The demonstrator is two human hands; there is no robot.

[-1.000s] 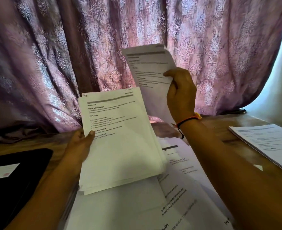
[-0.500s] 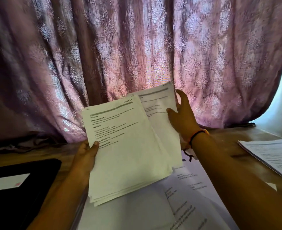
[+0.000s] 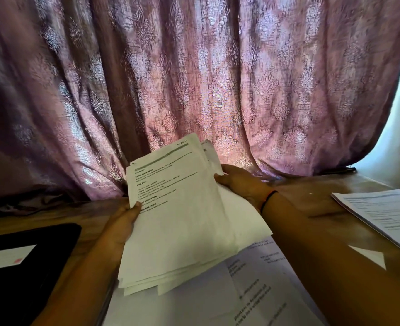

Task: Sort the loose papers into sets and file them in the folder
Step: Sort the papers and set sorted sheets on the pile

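I hold a stack of printed white papers [image 3: 177, 222] up over the table, tilted toward me. My left hand [image 3: 123, 222] grips its left edge, thumb on the top sheet. My right hand [image 3: 239, 182] holds the right edge, thumb on the front and fingers behind. One sheet [image 3: 209, 152] pokes out behind the stack at its upper right. More loose papers [image 3: 253, 290] lie spread on the table beneath the stack. A black folder [image 3: 29, 262] with a white label lies at the left.
A separate pile of printed sheets [image 3: 382, 217] lies on the wooden table [image 3: 312, 194] at the right. A small paper scrap [image 3: 368, 255] sits near my right forearm. A purple patterned curtain [image 3: 194, 78] hangs close behind the table.
My right hand has brought the single sheet down from in front of the curtain and slid it behind the stack. Both hands now hold the stack together.
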